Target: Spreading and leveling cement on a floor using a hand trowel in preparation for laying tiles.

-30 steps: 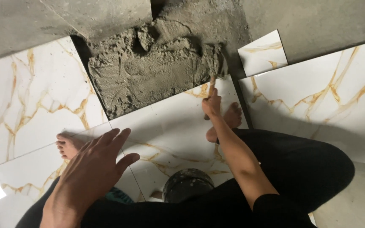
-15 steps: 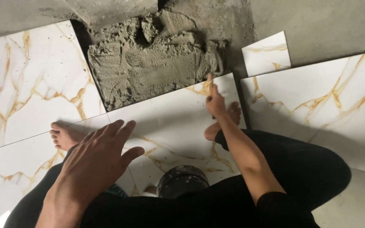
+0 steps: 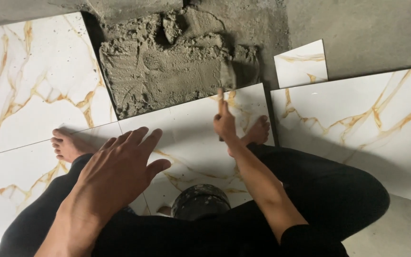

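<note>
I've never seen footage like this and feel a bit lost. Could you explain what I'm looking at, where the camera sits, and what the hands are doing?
There is no machine here. A person wears a camera on the head, so you look straight down at their own arms, dark trousers and bare feet. They squat on white floor tiles with golden veins. The right hand grips the wooden handle of a trowel, whose blade rests at the edge of a patch of grey mortar spread where no tile lies. The left hand is open, fingers spread, holding nothing, hovering nearer the camera. A small cut tile piece lies on bare concrete, and a dark, spattered round container sits between the legs.
</note>
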